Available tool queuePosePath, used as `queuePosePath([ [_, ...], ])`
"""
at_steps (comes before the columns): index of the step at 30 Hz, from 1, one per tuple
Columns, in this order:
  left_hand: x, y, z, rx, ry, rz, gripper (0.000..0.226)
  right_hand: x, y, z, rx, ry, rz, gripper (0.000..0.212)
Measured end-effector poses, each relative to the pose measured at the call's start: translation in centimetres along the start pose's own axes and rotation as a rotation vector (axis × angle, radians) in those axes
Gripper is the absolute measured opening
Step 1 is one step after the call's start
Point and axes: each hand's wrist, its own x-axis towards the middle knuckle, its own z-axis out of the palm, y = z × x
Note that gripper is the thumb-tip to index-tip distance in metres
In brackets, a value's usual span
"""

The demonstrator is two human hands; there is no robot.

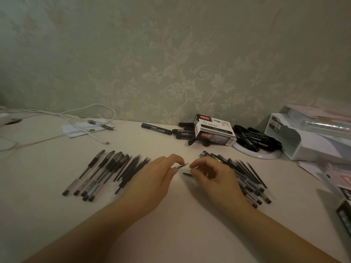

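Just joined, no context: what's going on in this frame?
A person works on pens at a table. The left hand pinches a thin pen part. The right hand is curled close to it, with a short dark piece jutting from its fingertips, though a hold on it is not clear. A row of pens lies on the left, a pile of pens on the right, a marker box behind.

Dim, greenish light, soft shadows, wide-angle bending at the edges

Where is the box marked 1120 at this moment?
In the head view, the box lies right of centre at the back of the desk, among loose black markers, beyond the right hand.
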Motion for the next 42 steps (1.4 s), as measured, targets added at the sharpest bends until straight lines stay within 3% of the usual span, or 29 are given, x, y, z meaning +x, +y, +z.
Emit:
queuePosePath([
  [3,0.1,-0.3,0.0,-0.005,0.019,-0.027,0.024,-0.2,0.1,0.6,-0.24,-0.052,-0.133,0.01],
  [7,0.0,-0.5,0.0,-0.012,0.017,-0.024,0.026,-0.3,0.6,1.0,-0.384,-0.134,-0.202,0.008],
  [22,-0.1,-0.6,0.4,-0.057,0.002,-0.039,0.03,-0.2,0.4,1.0,-0.336,-0.122,-0.165,0.012],
  [27,0.1,-0.1,0.2,-0.119,0.042,-0.005,0.034,-0.2,-0.9,0.5,-0.132,0.031,-0.089,0.008],
  [31,0.1,0.5,0.4,-0.172,0.062,0.053,0.036,-0.2,-2.2,0.5,0.286,-0.075,0.1,0.009],
  [36,0.0,0.4,0.7,-0.163,0.042,0.087,0.039,0.2,-2.0,0.3,0.483,-0.097,0.247,0.013],
  [42,-0.1,-0.1,1.2,-0.083,-0.034,0.003,0.045,2.1,-1.3,-1.8,0.67,0.159,0.379,0.017],
])
